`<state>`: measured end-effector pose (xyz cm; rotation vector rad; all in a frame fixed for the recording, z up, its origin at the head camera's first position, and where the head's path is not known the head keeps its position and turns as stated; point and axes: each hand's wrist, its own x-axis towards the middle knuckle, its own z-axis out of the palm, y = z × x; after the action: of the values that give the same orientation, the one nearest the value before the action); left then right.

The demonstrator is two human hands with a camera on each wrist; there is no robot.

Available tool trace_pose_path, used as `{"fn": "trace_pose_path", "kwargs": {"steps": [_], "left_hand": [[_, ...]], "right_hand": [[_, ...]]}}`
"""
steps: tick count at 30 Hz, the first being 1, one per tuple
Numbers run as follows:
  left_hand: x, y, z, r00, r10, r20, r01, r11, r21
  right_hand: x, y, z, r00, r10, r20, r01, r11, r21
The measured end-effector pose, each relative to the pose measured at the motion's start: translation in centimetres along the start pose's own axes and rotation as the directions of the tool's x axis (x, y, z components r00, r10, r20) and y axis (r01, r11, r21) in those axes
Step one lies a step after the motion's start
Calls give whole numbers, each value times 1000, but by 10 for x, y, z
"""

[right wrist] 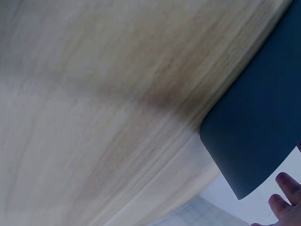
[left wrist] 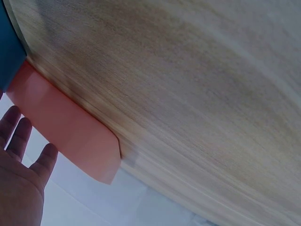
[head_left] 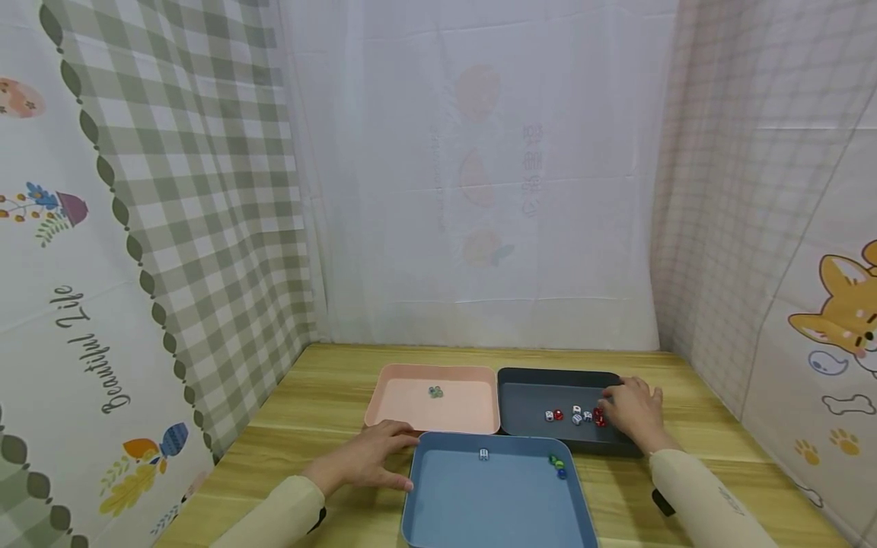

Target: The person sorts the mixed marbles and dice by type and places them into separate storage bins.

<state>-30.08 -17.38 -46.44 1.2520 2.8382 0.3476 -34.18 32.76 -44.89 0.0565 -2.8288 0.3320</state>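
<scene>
Head view: dice spread over three trays on a worktop (head_left: 294, 426), the work apparently under way. The right hand (head_left: 633, 411) reaches over the three o'clock end of the dark tray (head_left: 527, 396), fingertips at the red dice (head_left: 599, 416); whether these fingers are clamped on a die cannot be told. The left hand (head_left: 370, 457) lies beside the blue tray (head_left: 500, 502), at its ten o'clock corner, fingers apart and holding nothing.

Progress, as judged: the pink tray (head_left: 397, 396) carries a small group of pale green dice (head_left: 435, 392); the blue tray has a white die (head_left: 483, 454) towards twelve o'clock, with green dice (head_left: 556, 461) and a blue die (head_left: 562, 473) towards two. White dice (head_left: 577, 418) and red ones remain mixed in the dark tray; how many are still to be handled is unclear.

Orientation: the dice, being cubes, have no long axis, and their upper faces are too small to read. The dark tray's long axis runs from nine to three o'clock.
</scene>
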Motion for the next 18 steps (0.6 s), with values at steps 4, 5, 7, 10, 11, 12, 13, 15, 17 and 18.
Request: {"fn": "trace_pose_path", "kwargs": {"steps": [4,5,7,10,11,12,13,15,17,18], "left_hand": [[0,1,-1,1000,-5,6,5,1000,8],[0,1,-2,1000,-8,9,8,1000,8],[1,2,-2,1000,-13,14,13,1000,2],[1,2,-3,1000,-13,17,13,1000,-5],[1,2,-3,1000,-14,18,14,1000,-7],[1,2,-3,1000,-13,17,13,1000,-7],[1,2,-3,1000,-14,18,15,1000,-9],[1,2,-3,1000,-16,18,16,1000,-9],[1,2,-2,1000,-18,19,18,1000,-11],[1,2,-2,1000,-19,19,19,1000,-12]], "right_hand": [[0,-1,-1,1000,7,8,-7,1000,0],[0,-1,-1,1000,6,10,-6,1000,-1],[1,-2,-2,1000,3,16,-2,1000,-3],[2,-2,-1,1000,-1,22,1,1000,-2],[2,-2,0,1000,-3,21,3,1000,-3],[2,-2,0,1000,-4,21,4,1000,-3],[2,-3,1,1000,-4,21,4,1000,-2],[2,-4,1,1000,-8,16,8,1000,0],[2,-5,2,1000,-12,9,12,1000,4],[2,-6,2,1000,-15,7,15,1000,7]]}}
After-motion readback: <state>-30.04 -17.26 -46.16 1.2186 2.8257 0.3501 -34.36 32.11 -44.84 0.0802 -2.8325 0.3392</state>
